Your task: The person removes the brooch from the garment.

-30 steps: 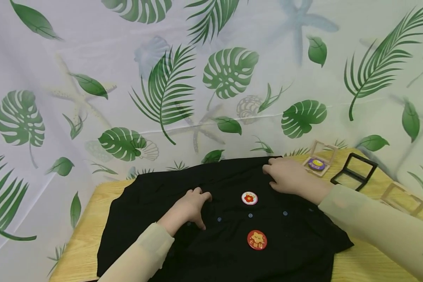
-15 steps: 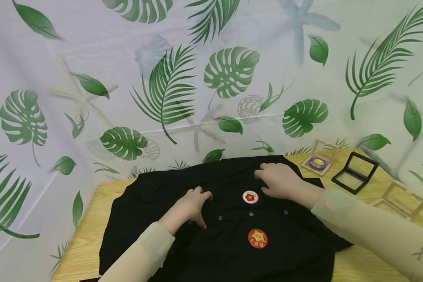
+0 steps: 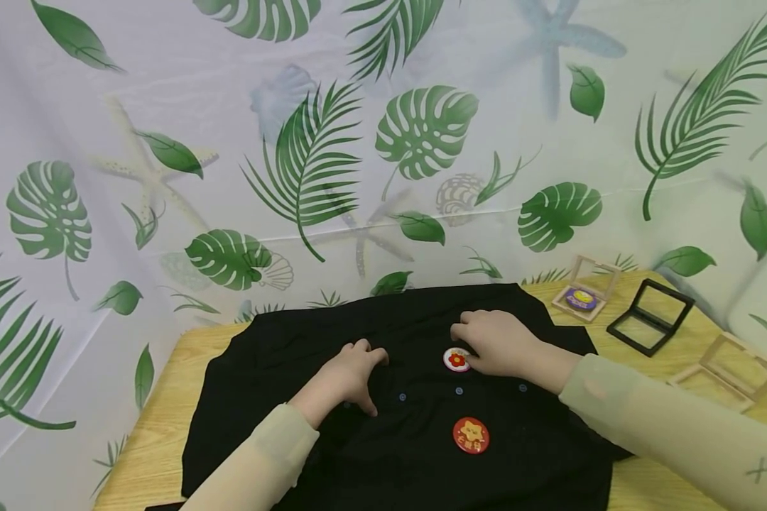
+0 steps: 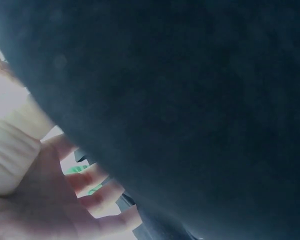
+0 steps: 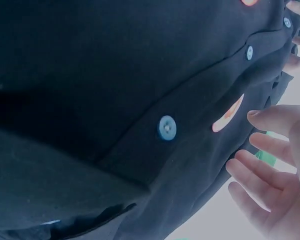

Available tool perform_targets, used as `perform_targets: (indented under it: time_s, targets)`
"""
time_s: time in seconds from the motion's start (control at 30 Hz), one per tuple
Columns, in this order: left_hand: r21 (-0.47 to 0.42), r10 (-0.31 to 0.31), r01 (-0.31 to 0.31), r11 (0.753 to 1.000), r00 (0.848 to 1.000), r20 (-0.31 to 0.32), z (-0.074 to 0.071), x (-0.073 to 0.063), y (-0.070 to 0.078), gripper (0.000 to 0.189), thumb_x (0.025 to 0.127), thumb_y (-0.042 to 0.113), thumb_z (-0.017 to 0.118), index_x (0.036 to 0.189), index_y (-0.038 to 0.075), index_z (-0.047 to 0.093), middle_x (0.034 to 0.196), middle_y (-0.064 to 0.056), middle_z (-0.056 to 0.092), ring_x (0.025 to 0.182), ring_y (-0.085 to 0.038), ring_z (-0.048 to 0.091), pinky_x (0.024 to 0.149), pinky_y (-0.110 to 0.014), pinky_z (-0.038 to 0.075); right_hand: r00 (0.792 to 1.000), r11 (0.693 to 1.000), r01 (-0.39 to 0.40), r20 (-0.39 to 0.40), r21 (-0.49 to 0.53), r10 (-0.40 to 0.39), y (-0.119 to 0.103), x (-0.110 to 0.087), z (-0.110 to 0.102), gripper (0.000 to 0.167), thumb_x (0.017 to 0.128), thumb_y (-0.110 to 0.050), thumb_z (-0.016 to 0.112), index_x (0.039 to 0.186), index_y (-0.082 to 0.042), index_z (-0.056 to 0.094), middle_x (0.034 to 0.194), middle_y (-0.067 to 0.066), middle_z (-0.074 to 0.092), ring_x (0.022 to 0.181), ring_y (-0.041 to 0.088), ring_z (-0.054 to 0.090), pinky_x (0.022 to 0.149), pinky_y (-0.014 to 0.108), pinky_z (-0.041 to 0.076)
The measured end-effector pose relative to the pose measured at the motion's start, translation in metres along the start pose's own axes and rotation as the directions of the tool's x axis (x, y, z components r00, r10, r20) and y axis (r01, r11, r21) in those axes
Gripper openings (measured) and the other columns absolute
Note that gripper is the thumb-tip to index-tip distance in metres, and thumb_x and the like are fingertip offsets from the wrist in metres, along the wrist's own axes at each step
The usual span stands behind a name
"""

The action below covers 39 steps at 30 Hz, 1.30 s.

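A black buttoned shirt (image 3: 409,468) lies spread over the wooden table. My left hand (image 3: 345,372) rests on its left half, thumb and fingers apart and loosely bent, with nothing held. Beside the upper edge of a round white badge with a red flower (image 3: 455,359) is my right hand (image 3: 498,342), its thumb overlapping the badge in the head view. The right wrist view has this hand (image 5: 275,175) with loose fingers and a gap between thumb and badge (image 5: 227,114). Closer to me, a round red badge with a gold star (image 3: 471,435) sits on the shirt.
At the table's (image 3: 143,447) back right stands an open beige case (image 3: 572,312) with a purple and yellow badge (image 3: 581,299). An open black case (image 3: 642,330) and another beige case (image 3: 716,383) are to its right. A leaf-printed curtain (image 3: 332,42) hangs behind.
My right hand has come from the shirt's upper right edge leftward and toward me, down to the white badge. The left hand stays in place. The view has shifted slightly.
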<state>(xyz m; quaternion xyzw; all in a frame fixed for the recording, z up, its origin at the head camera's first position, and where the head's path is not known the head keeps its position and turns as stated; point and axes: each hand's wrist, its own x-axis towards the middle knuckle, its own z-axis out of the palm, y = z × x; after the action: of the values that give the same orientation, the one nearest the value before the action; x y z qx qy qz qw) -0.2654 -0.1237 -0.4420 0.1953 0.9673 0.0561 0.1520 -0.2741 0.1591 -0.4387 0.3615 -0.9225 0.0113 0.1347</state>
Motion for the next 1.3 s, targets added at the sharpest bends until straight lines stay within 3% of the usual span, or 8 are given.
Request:
perform_targets:
  time_s: [0.13,0.5,0.87,1.3]
  targets:
    - [0.002,0.009,-0.009,1.0,1.0,-0.008,0.0,-0.001,0.0,0.079,0.071,0.027,0.102,0.14,0.021,0.062,0.138,-0.012,0.054,0.122,-0.03,0.053,0.093,-0.048,0.058,1.0,1.0,0.013,0.003,0.014,-0.013,-0.003,0.0,0.002,0.017,0.083,-0.014,0.085,0.094,-0.012,0.072,0.08,-0.001,0.059,0.067,0.011,0.051,0.059,0.03,0.046]
    - [0.01,0.009,-0.009,1.0,1.0,-0.006,0.0,0.0,-0.002,0.08,0.071,0.028,0.102,0.14,0.022,0.062,0.136,-0.011,0.054,0.121,-0.03,0.053,0.093,-0.047,0.058,0.998,0.999,0.013,0.054,0.043,-0.015,-0.006,0.003,0.011,0.023,0.081,-0.014,0.087,0.1,-0.012,0.074,0.086,0.0,0.063,0.071,0.012,0.058,0.063,0.031,0.053]
    - [0.002,0.011,-0.011,1.0,1.0,-0.002,0.001,0.001,-0.003,0.079,0.071,0.029,0.101,0.139,0.022,0.062,0.139,-0.011,0.054,0.124,-0.031,0.053,0.094,-0.048,0.058,0.999,0.999,0.012,0.05,0.048,-0.015,-0.007,0.002,0.019,0.024,0.08,-0.013,0.087,0.1,-0.012,0.074,0.084,0.0,0.062,0.07,0.011,0.054,0.062,0.03,0.05]
    - [0.005,0.006,-0.006,1.0,1.0,-0.011,0.002,-0.001,-0.001,0.079,0.071,0.029,0.102,0.14,0.022,0.062,0.139,-0.011,0.054,0.124,-0.03,0.053,0.095,-0.047,0.058,0.995,0.996,-0.011,0.102,0.092,0.001,-0.002,0.004,0.024,0.028,0.08,-0.016,0.09,0.104,-0.01,0.076,0.089,0.001,0.066,0.075,0.011,0.059,0.071,0.033,0.056]
